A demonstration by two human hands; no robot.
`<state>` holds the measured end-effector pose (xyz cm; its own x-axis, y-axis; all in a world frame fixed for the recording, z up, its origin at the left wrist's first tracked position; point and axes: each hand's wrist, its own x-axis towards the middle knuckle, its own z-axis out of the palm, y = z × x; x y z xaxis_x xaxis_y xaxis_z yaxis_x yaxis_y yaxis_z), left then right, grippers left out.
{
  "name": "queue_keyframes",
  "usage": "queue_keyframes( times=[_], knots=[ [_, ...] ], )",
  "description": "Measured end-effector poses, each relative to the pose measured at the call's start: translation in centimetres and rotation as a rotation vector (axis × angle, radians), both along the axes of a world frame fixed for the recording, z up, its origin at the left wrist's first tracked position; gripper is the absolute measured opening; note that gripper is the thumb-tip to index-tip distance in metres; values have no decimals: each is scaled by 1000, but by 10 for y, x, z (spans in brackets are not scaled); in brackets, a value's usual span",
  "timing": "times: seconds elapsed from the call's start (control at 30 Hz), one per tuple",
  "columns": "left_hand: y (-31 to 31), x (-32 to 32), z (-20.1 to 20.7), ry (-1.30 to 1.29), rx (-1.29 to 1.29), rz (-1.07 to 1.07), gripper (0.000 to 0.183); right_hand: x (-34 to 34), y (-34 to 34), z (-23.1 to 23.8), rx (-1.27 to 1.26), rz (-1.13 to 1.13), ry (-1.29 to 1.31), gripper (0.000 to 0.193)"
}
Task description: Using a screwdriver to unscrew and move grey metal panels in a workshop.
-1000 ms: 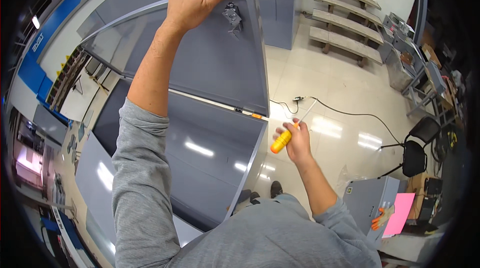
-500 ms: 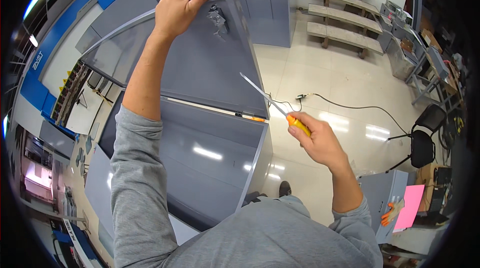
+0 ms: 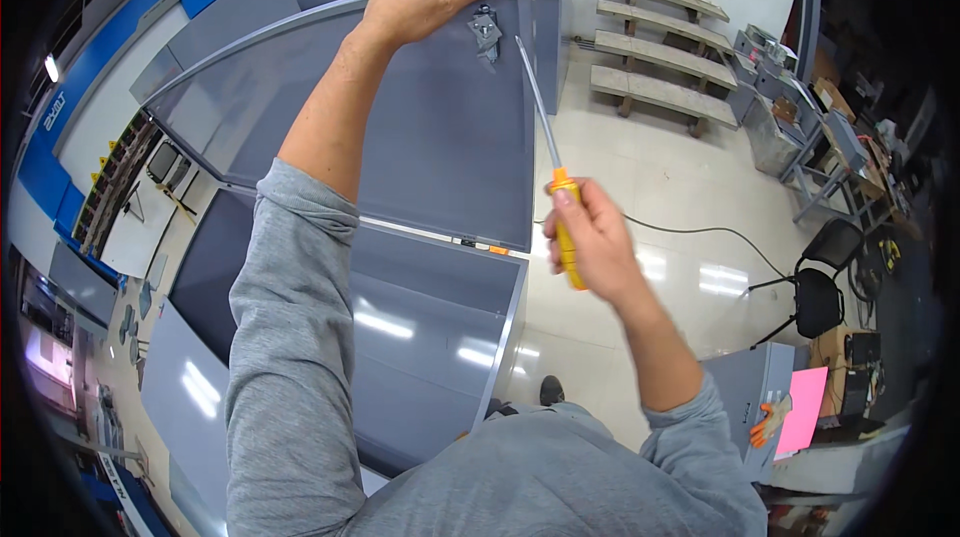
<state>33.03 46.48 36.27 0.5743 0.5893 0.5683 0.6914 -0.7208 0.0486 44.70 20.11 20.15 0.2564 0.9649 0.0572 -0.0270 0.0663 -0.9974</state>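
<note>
A grey metal cabinet door (image 3: 440, 127) stands raised on its hinge side over an open grey cabinet body (image 3: 440, 287). My left hand (image 3: 415, 5) grips the door's top edge, thumb lying along the rim. Near that corner a metal lock mechanism (image 3: 484, 31) is fitted on the door's inner face. In my right hand (image 3: 600, 242) is a screwdriver (image 3: 566, 227) with a yellow and orange handle and a long steel shank. Its tip points up, close to the door's right edge and beside the lock; whether it touches the door I cannot tell.
Wooden steps (image 3: 660, 47) rise at the back right. A black chair (image 3: 825, 282) stands on the right, with a cable (image 3: 700, 229) running over the floor. An orange and white glove (image 3: 770, 422) lies on a grey box (image 3: 745, 387), lower right, beside a pink sheet (image 3: 803, 407).
My right hand has raised the screwdriver and turned it more upright, bringing its tip up toward the lock. The door with my left hand on it appears further right in view.
</note>
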Motion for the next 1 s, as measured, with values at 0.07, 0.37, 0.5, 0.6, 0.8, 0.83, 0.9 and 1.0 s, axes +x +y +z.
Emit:
queue_keyframes(
  times=[0.07, 0.37, 0.5, 0.6, 0.8, 0.83, 0.9, 1.0],
  knots=[
    [6, 6, -2, -22, 18, -22, 74, -30, 18, -11, 38, -28, 174, 33],
    [14, 13, -4, -38, 27, -43, 79, -91, 98, -14, 257, -202, 344, 35],
    [16, 14, -7, -48, 29, -46, 80, -91, 114, -13, 287, -241, 376, 36],
    [20, 17, -6, -55, 15, -56, 81, -101, 130, -6, 340, -265, 421, 37],
    [29, 25, -7, -70, 4, -62, 82, -129, 161, 2, 324, -311, 569, 38],
    [30, 26, -6, -65, 5, -66, 82, -128, 166, 3, 345, -316, 561, 38],
    [31, 27, -5, -55, -26, -49, 82, -126, 175, 5, 387, -330, 545, 38],
    [30, 28, -6, -44, -45, -48, 82, -127, 194, 7, 425, -356, 579, 37]
  ],
)
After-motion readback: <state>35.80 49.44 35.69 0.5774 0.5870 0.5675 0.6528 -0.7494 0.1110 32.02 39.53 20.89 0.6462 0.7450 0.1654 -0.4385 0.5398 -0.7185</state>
